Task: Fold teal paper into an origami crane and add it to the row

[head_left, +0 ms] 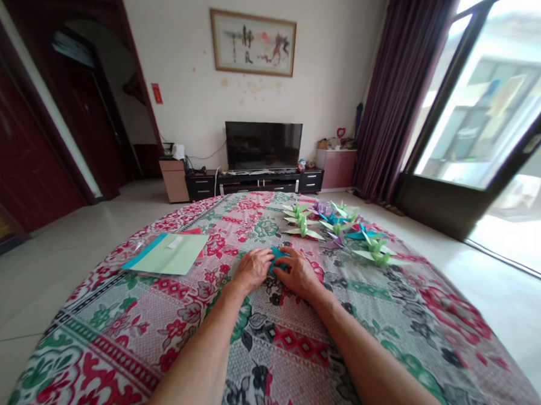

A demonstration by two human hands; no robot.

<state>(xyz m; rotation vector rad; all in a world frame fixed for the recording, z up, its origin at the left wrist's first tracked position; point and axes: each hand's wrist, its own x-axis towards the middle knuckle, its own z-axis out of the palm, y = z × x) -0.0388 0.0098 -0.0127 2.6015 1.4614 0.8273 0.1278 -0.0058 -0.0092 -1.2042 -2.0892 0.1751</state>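
A small piece of folded blue paper [279,261] lies between my two hands at the middle of the table. My left hand [254,268] has its fingertips closed on the paper's left side. From the right, my right hand [299,272] presses and grips the same paper with thumb and fingers. Its exact folds are partly covered by the fingers. Just beyond my right hand stand several folded paper cranes [302,228] in green, purple and blue.
A stack of coloured paper sheets [171,256], light green on top with blue and red edges, lies at the left. The round table wears a flowered tablecloth [279,359]. Past its far edge stand a television [264,145] and a low cabinet [260,182].
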